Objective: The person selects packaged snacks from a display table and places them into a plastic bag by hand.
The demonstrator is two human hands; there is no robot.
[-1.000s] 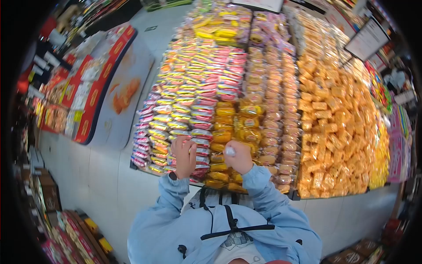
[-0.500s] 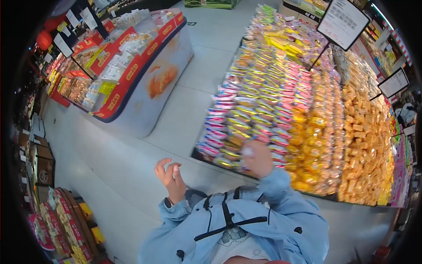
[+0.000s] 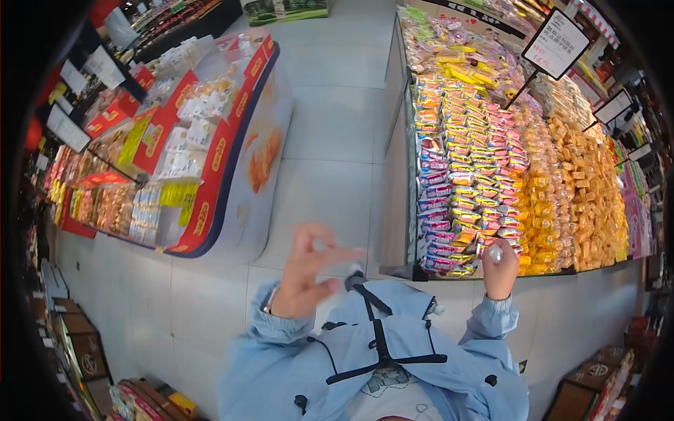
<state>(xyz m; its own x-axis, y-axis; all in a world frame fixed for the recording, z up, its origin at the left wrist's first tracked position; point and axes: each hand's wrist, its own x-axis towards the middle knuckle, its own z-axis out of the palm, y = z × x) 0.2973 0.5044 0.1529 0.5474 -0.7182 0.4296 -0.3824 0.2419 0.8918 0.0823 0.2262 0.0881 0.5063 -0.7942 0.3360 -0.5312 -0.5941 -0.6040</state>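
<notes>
My left hand (image 3: 303, 277) is raised in front of my body over the floor, slightly blurred, with its fingers spread and nothing in them. My right hand (image 3: 500, 272) is closed at the front edge of the snack display. A small shiny, whitish-clear object (image 3: 496, 253) shows at its fingers; its kind cannot be made out. Rows of small wrapped snack packs (image 3: 463, 203) in pink, yellow and purple lie just behind that hand. To its right are yellow wrapped snacks (image 3: 540, 231) and orange-brown wrapped pieces (image 3: 590, 189).
A price sign (image 3: 557, 43) stands on a post in the display. Left of the aisle is a rounded counter (image 3: 263, 182) with red edging, holding bagged goods. Brown boxes (image 3: 590, 382) stand at the lower right. Tiled floor (image 3: 330, 182) runs between the displays.
The view has swung, and the aisle now lies straight ahead. My left hand has come up and forward, fingers spreading. My right hand now appears further right, still closed on the small object.
</notes>
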